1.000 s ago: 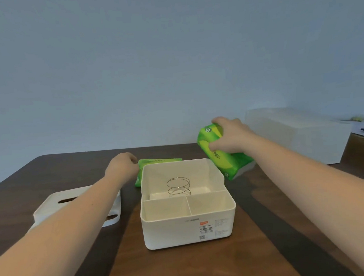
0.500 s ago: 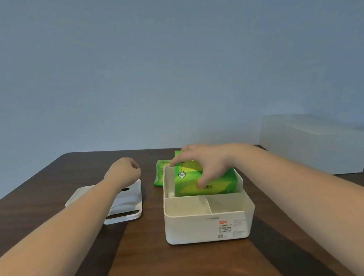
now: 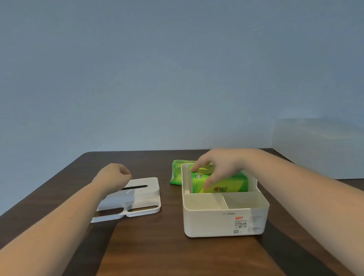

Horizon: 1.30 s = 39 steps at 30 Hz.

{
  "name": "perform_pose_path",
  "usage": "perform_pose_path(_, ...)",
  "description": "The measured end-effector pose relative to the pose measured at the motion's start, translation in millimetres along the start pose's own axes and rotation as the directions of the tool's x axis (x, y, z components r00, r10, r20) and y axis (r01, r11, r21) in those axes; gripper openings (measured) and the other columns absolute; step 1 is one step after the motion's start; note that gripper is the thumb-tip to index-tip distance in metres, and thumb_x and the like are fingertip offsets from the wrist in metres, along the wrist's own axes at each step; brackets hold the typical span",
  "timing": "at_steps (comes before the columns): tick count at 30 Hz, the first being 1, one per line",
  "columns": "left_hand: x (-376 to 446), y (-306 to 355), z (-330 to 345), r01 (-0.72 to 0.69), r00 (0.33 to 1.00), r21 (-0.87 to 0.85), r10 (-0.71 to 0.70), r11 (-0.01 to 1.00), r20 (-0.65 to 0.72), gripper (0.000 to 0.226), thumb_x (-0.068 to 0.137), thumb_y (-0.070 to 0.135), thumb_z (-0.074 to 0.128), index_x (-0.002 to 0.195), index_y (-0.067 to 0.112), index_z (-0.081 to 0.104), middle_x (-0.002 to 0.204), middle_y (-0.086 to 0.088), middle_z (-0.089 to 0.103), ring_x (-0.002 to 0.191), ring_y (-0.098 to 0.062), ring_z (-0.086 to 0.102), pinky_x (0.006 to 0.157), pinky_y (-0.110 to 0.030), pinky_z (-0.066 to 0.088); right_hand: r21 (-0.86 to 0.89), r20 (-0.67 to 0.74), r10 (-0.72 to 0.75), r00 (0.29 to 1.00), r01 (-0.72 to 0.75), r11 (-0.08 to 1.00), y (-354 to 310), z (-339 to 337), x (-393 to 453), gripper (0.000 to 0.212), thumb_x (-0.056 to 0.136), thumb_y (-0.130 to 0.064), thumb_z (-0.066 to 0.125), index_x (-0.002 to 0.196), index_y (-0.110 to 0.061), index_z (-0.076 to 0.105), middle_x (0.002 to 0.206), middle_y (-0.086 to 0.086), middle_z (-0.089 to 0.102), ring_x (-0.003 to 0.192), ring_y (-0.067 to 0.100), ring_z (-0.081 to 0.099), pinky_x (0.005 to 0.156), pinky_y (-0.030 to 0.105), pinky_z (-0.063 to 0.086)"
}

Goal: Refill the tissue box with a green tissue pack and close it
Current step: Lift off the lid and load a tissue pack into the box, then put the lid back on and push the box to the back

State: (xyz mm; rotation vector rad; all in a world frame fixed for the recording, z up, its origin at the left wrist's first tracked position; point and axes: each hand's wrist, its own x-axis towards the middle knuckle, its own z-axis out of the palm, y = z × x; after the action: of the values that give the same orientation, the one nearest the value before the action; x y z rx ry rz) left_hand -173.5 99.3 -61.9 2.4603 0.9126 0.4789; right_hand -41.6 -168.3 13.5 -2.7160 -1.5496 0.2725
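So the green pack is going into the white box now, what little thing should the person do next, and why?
Probably press the green tissue pack flat into the rear compartment, then let go. The right hand grips it, and it sits tilted, its left end above the tissue box rim. The lid lies on the table beside the left hand.

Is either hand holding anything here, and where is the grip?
The right hand grips the green tissue pack from above along its top edge, inside the box. The left hand is a loose fist holding nothing.
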Motion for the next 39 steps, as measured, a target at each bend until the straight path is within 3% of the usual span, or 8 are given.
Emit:
perform_pose_path(9, -16, -31, -10, 0.124, 0.991, 0.074, -0.12, 0.989, -0.057, 0.037, 0.095, 0.031, 0.047, 0.124, 0.012, 0.06, 0.125, -0.007, 0.064, 0.113, -0.025, 0.059, 0.094, -0.036, 0.048, 0.385, -0.379, 0.119, 0.918, 0.04, 0.922, -54, 2, 30, 0.034, 0.094, -0.037, 0.054, 0.123, -0.02, 0.061, 0.121, 0.004, 0.065, 0.113, 0.022, 0.059, 0.092, 0.029, 0.044)
perform_pose_path(12, -19, -40, -9, 0.175, 0.984, 0.066, -0.174, 0.982, -0.024, 0.043, 0.096, 0.032, 0.045, 0.132, 0.01, 0.052, 0.135, -0.009, 0.058, 0.121, -0.026, 0.055, 0.098, -0.036, 0.045, 0.357, -0.311, 0.119, 0.943, -0.001, 0.934, -84, 10, 45, 0.037, 0.096, -0.028, 0.051, 0.131, -0.016, 0.055, 0.133, 0.004, 0.058, 0.123, 0.023, 0.054, 0.097, 0.03, 0.042)
perform_pose_path(17, -17, -54, -4, 0.228, 0.974, -0.044, -0.227, 0.973, 0.02, 0.048, 0.097, 0.031, 0.046, 0.14, 0.009, 0.045, 0.143, -0.01, 0.05, 0.129, -0.028, 0.049, 0.105, -0.037, 0.041, 0.156, 0.037, 0.149, 0.988, -0.153, 0.976, -124, 32, 75, 0.043, 0.096, -0.016, 0.046, 0.137, -0.006, 0.047, 0.135, 0.012, 0.054, 0.114, 0.029, 0.06, 0.095, 0.034, 0.052)
perform_pose_path(23, -14, -59, 5, 0.26, 0.963, -0.113, -0.266, 0.959, -0.045, 0.052, 0.096, 0.028, 0.043, 0.144, 0.009, 0.037, 0.147, -0.011, 0.046, 0.132, -0.03, 0.046, 0.106, -0.039, 0.039, 0.094, 0.14, 0.157, 0.978, -0.171, 0.981, -140, 39, 90, 0.047, 0.1, -0.026, 0.046, 0.141, -0.004, 0.041, 0.146, 0.012, 0.044, 0.125, 0.029, 0.051, 0.101, 0.035, 0.044)
perform_pose_path(27, -12, -60, 9, 0.287, 0.952, -0.191, -0.302, 0.939, -0.057, 0.058, 0.094, 0.026, 0.047, 0.147, 0.008, 0.033, 0.15, -0.011, 0.042, 0.136, -0.031, 0.042, 0.107, -0.038, 0.037, 0.21, 0.125, 0.199, 0.972, -0.222, 0.952, -140, 45, 98, 0.046, 0.097, -0.023, 0.049, 0.139, -0.004, 0.043, 0.143, 0.013, 0.046, 0.109, 0.029, 0.053, 0.097, 0.035, 0.047)
perform_pose_path(30, -14, -58, 8, 0.308, 0.939, -0.23, -0.334, 0.923, -0.083, 0.062, 0.09, 0.022, 0.053, 0.147, 0.01, 0.032, 0.149, -0.01, 0.043, 0.134, -0.03, 0.043, 0.104, -0.037, 0.04, 0.367, 0.097, 0.255, 0.962, -0.272, 0.89, -138, 46, 100, 0.046, 0.096, -0.019, 0.049, 0.139, -0.004, 0.042, 0.139, 0.014, 0.048, 0.119, 0.031, 0.053, 0.095, 0.036, 0.048)
perform_pose_path(34, -16, -51, -3, 0.296, 0.936, -0.267, -0.334, 0.917, -0.11, 0.068, 0.084, 0.026, 0.061, 0.145, 0.012, 0.035, 0.147, -0.01, 0.045, 0.129, -0.032, 0.048, 0.099, -0.04, 0.046, 0.468, 0.013, 0.293, 0.956, -0.265, 0.843, -135, 39, 99, 0.047, 0.093, -0.018, 0.053, 0.138, -0.007, 0.043, 0.114, 0.011, 0.053, 0.097, 0.025, 0.055, 0.08, 0.031, 0.052)
perform_pose_path(39, -22, -22, -21, 0.238, 0.945, -0.26, -0.285, 0.936, -0.163, 0.076, 0.084, 0.039, 0.061, 0.147, 0.01, 0.03, 0.15, -0.012, 0.039, 0.133, -0.033, 0.044, 0.103, -0.041, 0.042, 0.508, -0.148, 0.342, 0.928, -0.225, 0.831, -119, 8, 82, 0.011, 0.088, -0.012, 0.05, 0.097, -0.007, 0.05, 0.074, 0.007, 0.049, 0.076, 0.028, 0.054, 0.053, 0.026, 0.04)
